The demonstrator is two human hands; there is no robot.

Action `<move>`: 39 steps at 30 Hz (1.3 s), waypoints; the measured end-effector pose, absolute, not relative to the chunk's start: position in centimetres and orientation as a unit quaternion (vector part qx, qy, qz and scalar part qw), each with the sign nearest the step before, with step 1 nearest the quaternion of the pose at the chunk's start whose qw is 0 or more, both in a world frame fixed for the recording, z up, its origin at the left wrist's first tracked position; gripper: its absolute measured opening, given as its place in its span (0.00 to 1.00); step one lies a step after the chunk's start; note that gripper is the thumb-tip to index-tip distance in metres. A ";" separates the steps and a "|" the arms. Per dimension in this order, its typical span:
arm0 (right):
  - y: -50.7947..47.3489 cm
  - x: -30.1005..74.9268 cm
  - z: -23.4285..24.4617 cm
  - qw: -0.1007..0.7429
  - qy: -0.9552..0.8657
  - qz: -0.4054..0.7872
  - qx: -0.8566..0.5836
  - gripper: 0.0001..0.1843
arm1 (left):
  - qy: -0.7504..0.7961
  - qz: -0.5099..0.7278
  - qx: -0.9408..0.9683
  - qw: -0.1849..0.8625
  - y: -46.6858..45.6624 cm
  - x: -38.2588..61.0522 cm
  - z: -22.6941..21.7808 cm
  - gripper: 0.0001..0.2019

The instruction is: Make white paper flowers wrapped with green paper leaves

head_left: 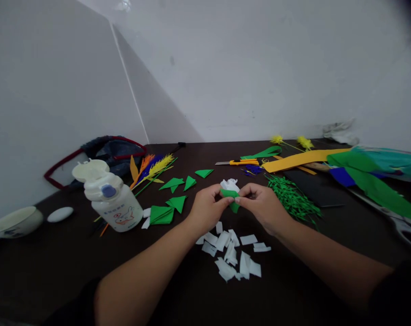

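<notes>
Between my two hands is a small piece of green paper [229,193]. My left hand [207,206] pinches its left side, and my right hand [259,206] pinches its right side, with the thumbs nearly meeting at the middle. Just behind it sits a crumpled bit of white paper [229,184]; whether it touches the green piece I cannot tell. Below my hands, many white paper scraps [230,246] lie scattered on the dark table. Folded green paper pieces [161,214] rest left of my left hand, and a heap of green shreds [292,197] lies beyond my right wrist.
A white bottle [115,203] with its lid flipped up stands at left, near a bowl [16,222]. Coloured paper stalks [152,170] lie behind it. A yellow box cutter [241,162] with blade out lies at the back. Scissors [404,228] and an orange strip [300,159] are at right.
</notes>
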State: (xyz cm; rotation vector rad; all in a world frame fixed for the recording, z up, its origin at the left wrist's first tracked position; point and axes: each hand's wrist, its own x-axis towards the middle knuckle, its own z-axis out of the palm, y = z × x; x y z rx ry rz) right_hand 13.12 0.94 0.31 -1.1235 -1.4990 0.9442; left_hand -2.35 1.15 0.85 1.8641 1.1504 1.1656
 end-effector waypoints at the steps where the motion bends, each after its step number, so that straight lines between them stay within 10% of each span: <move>1: 0.9 13.1 0.3 0.500 -0.614 0.400 -0.461 0.03 | 0.436 0.441 0.712 0.328 1.1 -2.4 0.9 0.06; 16: 1.0 13.0 -0.3 0.487 -0.583 0.519 -0.391 0.08 | 0.381 0.422 0.684 0.457 1.0 -2.1 0.8 0.09; 39: 1.0 13.1 -0.1 0.479 -0.753 0.198 -0.406 0.09 | 0.446 0.468 0.673 0.361 1.6 -2.3 0.6 0.06</move>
